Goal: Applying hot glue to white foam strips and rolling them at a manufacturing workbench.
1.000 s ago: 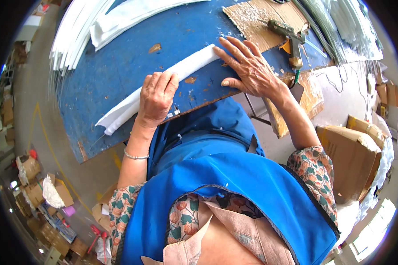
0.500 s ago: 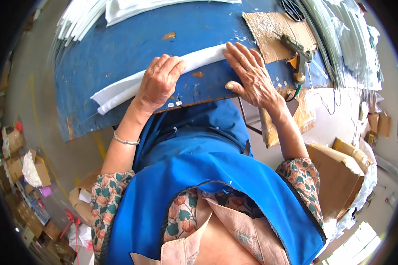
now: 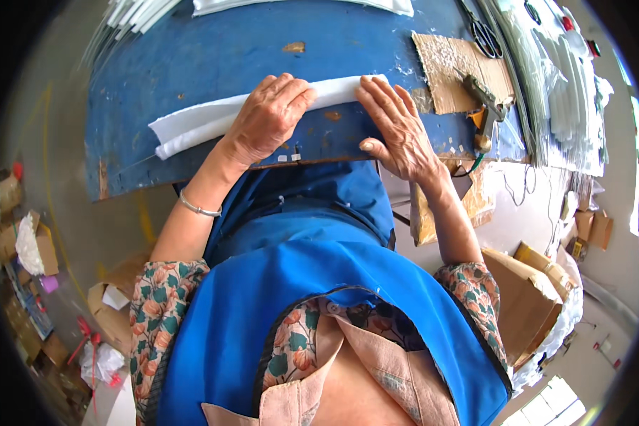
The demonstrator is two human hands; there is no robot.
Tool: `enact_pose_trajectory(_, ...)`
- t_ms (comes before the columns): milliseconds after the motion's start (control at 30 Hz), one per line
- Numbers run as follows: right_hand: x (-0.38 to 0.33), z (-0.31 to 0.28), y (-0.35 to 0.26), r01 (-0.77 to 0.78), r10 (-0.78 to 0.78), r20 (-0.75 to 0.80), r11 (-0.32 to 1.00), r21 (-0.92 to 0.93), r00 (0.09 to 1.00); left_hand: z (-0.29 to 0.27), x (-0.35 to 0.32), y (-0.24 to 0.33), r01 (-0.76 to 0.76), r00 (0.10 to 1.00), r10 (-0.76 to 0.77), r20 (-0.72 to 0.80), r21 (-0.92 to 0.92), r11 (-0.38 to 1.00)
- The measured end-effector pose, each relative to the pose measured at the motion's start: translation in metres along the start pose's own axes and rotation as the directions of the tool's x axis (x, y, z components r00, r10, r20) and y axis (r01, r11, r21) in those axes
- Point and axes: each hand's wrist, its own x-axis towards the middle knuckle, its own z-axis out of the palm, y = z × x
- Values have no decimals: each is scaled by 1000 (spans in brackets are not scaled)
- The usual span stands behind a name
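A white soft sheet, rolled or folded into a long strip (image 3: 206, 124), lies slantwise along the near part of the blue table (image 3: 213, 60). My left hand (image 3: 273, 117) is closed over its middle, fingers bent and pressed together on the roll. Near the strip's right end rests my right hand (image 3: 397, 131), fingers stretched out and thumb apart, its fingertips touching the white material. The strip's left end stays partly unrolled, and a thin, clear line sticks out there. What lies under my left fingers is hidden.
At the right lie a glue gun (image 3: 483, 106) with a green cord, a cardboard piece (image 3: 433, 64) and black scissors (image 3: 485, 39). Bundles of clear rods and white strips (image 3: 571, 92) line the right edge. More white strips (image 3: 131, 18) and a white sheet (image 3: 298, 6) lie at the back.
The whole view has shifted slightly. The strip's left end has swung away from me across the table. My right hand has slipped a little nearer, showing more of the strip's right end.
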Motion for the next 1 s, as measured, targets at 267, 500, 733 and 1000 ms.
enact_pose_trajectory(267,15,10,-18,95,-98,43,993,66,994,0,0,1,-8,1000,8,4,54,998)
enact_pose_trajectory(500,12,13,-19,101,-101,38,995,-22,994,-16,-8,-4,136,988,-135,-74,12,991)
enact_pose_trajectory(733,19,16,-22,80,-73,-60,991,108,995,-16,-24,-11,104,995,-104,8,40,994)
enact_pose_trajectory(1000,25,16,-30,107,-109,39,993,48,993,-13,-25,-13,109,993,-110,-47,-9,994)
